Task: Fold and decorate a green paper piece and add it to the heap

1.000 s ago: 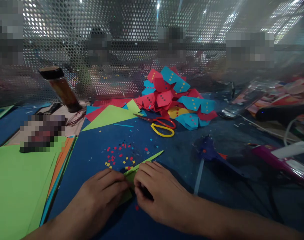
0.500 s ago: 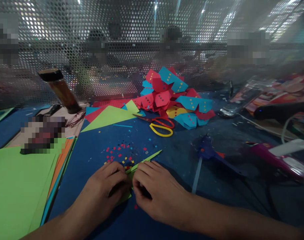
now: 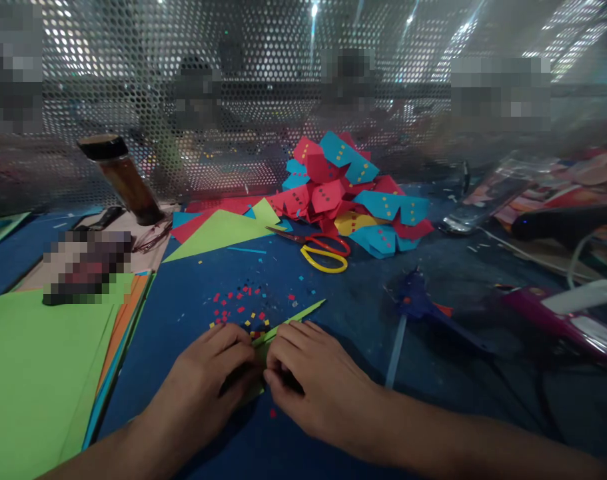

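A narrow folded strip of green paper [image 3: 303,313] runs slantwise under both hands at the front of the blue table. My left hand [image 3: 208,373] is closed on its near end, fingertips hidden beneath the knuckles. Close beside it, my right hand [image 3: 308,380] has curled fingers pinching the same paper. Small red, yellow and blue paper bits [image 3: 238,300] lie scattered just beyond the hands. Farther back rest scissors [image 3: 326,255] with one red and one yellow handle loop, next to a larger green paper piece [image 3: 218,233].
Folded red, blue and yellow paper shapes [image 3: 328,193] are heaped at the back. A blue glue gun [image 3: 416,300] with a glue stick lies at right, near a magenta device [image 3: 543,313] and a clear container [image 3: 483,193]. Green sheets [image 3: 38,373] and a dark-lidded bottle [image 3: 126,183] are at left.
The view has shifted very slightly. Both hands keep nearly the same pose on the green paper, and nothing else has visibly moved.
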A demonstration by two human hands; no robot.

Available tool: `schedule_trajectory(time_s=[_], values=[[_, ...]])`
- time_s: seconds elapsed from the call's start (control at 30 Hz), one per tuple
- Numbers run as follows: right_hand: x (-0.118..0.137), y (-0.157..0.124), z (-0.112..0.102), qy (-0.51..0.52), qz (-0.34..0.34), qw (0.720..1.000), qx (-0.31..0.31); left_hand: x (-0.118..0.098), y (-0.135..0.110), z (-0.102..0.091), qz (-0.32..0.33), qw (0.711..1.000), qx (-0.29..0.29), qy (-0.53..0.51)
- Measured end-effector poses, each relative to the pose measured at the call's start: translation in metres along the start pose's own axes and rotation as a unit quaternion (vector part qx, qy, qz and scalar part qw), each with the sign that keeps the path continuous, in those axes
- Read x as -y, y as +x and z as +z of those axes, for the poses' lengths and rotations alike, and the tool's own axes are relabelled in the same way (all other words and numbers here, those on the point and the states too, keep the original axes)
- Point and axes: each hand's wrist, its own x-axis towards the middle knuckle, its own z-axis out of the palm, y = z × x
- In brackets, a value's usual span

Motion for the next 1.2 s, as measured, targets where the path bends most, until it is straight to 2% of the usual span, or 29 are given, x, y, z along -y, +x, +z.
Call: schedule_trajectory(time_s=[0.47, 0.77, 1.0, 1.2], values=[[-0.001, 0.0, 0.001, -0.002, -0.01, 1.0, -0.012, -0.005, -0.01, -0.01, 0.117, 0.987, -0.044, 0.103], [0.0, 0.001, 0.002, -0.018, -0.009, 1.0, -0.004, -0.008, -0.011, -0.015, 0.159, 0.976, 0.004, 0.152], [0.001, 0.0, 0.001, -0.025, -0.012, 1.0, -0.008, -0.008, -0.011, -0.014, 0.166, 0.976, 0.03, 0.141], [0.001, 0.001, 0.001, -0.034, -0.01, 0.999, -0.004, -0.003, -0.015, -0.01, 0.142, 0.982, 0.036, 0.119]])
